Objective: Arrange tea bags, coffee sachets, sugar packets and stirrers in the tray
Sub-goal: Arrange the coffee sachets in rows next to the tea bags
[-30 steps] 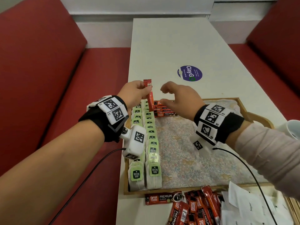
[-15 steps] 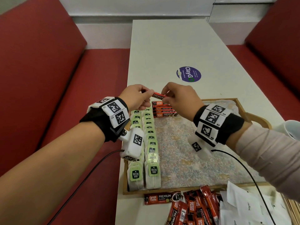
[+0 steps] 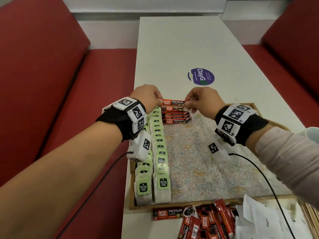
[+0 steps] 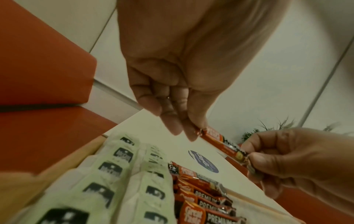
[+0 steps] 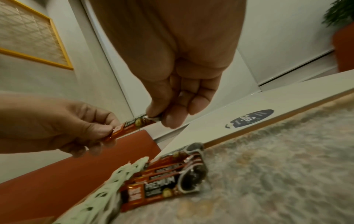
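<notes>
left hand (image 3: 146, 97) + right hand (image 3: 203, 100) | pinch coffee sachet (image 3: 174, 102) ends | above tray (image 3: 172, 205)

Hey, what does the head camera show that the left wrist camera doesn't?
Only the head view shows the loose coffee sachets and white sugar packets waiting on the table in front of the wooden tray, plus both wrist bands. Only the left wrist view shows green plants by the wall. Both show the left hand and right hand pinching the ends of one coffee sachet above the sachet row, beside the tea bags.
</notes>
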A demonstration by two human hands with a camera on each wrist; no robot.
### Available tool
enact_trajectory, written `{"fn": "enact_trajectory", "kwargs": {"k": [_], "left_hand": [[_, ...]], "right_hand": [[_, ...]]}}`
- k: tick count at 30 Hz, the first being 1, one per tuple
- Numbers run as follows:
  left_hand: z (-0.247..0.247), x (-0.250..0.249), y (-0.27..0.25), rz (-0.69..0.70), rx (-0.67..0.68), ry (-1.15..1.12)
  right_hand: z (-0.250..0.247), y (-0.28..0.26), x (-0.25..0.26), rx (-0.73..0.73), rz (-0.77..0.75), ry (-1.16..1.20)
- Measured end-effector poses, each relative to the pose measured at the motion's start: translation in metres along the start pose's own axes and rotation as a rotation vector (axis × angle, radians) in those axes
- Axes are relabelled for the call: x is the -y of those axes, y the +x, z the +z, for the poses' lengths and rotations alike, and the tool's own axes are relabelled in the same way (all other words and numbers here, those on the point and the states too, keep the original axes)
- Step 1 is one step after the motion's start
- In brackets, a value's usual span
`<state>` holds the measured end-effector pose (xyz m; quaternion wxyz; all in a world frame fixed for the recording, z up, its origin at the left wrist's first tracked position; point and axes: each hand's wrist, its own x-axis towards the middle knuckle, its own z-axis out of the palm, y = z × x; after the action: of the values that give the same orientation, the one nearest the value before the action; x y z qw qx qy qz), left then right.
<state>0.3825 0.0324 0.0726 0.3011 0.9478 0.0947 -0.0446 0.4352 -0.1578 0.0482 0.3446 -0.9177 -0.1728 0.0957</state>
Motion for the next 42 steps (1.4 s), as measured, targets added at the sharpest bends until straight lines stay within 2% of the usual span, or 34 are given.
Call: {"fn": "enact_trajectory", "kwargs": {"k": [7,14,28,34,42], "left_hand": [[0.009,-0.007,0.009,0.007,0.113,0.189],[0.015,-0.007,0.009,0.007,0.192,0.264],[0.020,-0.005,0.009,0.029,0.160,0.229],[0.009,-0.015,-0.015,0.075,0.091,0.208],[0.010,-0.032,-0.089,0.121,0.045,0.105]], "right_hand": [[0.006,0.009,-0.020,0.049,0.064,-0.128],[0.014,0.014,-0.026,0.046,0.078,-0.176],[0.017,0.015,-0.029,0.003,0.137,-0.136],[-0.001,-0.012,-0.010,-0.029,0.095,-0.154],[-0.023,-0.088,0.021,-0.061,0.012,-0.129]]}}
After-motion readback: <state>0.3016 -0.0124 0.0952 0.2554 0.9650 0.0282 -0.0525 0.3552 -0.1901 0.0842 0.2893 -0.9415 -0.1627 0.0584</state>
